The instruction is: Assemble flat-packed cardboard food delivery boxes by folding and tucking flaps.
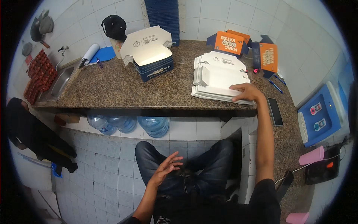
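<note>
My right hand (pixel 246 92) rests on the near right edge of a stack of flat white box blanks (pixel 220 76), its fingers spread over the top sheet. Above my lap hovers my left hand (pixel 167 168), fingers apart, holding nothing. To the left of the blanks stands a pile of nested, folded boxes (pixel 154 68), dark blue outside and white inside, with their lids raised at the back. Orange and blue folded boxes (pixel 228 43) lie behind the blanks, and another orange box (pixel 266 58) is to their right.
A phone (pixel 275 111) and blue pens (pixel 276 86) lie on the granite counter (pixel 100 89). A sink (pixel 61 84) is at the left, a water dispenser (pixel 320 114) at the right. Large water bottles (pixel 153 126) stand under the counter. Someone in black (pixel 37 130) is at far left.
</note>
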Demonstrator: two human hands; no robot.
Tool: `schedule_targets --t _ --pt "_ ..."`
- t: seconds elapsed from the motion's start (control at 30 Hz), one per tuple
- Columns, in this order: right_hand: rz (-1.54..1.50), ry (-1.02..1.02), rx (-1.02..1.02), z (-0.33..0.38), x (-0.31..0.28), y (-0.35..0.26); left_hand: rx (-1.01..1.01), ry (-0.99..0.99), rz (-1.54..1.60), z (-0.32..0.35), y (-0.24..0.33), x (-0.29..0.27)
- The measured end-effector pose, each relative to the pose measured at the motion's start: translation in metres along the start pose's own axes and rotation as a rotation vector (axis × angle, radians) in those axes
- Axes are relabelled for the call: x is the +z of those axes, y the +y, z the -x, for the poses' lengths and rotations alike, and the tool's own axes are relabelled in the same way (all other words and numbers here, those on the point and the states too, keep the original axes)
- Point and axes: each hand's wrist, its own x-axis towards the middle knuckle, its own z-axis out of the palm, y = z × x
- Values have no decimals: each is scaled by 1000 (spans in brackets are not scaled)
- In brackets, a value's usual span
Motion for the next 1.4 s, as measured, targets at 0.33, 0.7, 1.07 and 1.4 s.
schedule_targets --t 0.33,0.7,1.07,1.4 --pt "4 -109 18 -6 -20 -4 -38 -14 -60 -10 5 9" --pt "309 831 -545 92 193 -106 187 110 210 -3 38 -35" --pt "-550 560 113 130 281 -81 -13 629 -10 -3 3 -56" --pt "-191 74 -539 147 318 -174 172 549 -498 -10 9 25"
